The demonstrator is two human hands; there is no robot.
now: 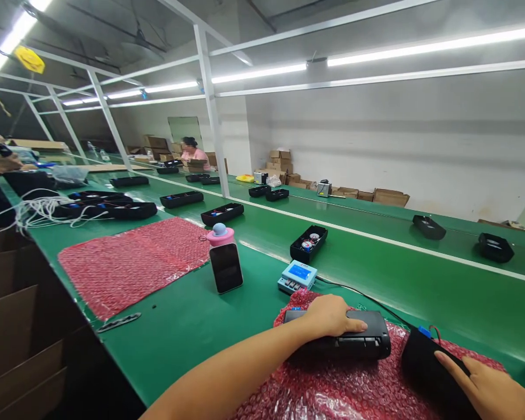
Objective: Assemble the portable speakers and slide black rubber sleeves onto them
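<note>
My left hand (328,318) lies across the top of a long black speaker case (367,338). Its thumb points right along the case, and the other fingers curl over the far side, partly hidden. The case rests on red bubble wrap (315,391). At the lower right, my right hand (492,379) grips a second black speaker case (435,367), which has a blue connector (424,331) and a red wire at its top edge. Just behind the bubble wrap stands a light-blue tester (298,275) with a lit screen and a black cable.
A phone-like device (226,268) leans against a pink container (220,235). Another red bubble wrap sheet (135,256) covers the bench at left, near white cables (44,210). Open black cases, one with speakers (308,244), sit along the green belt (359,256). A person (195,154) sits beyond.
</note>
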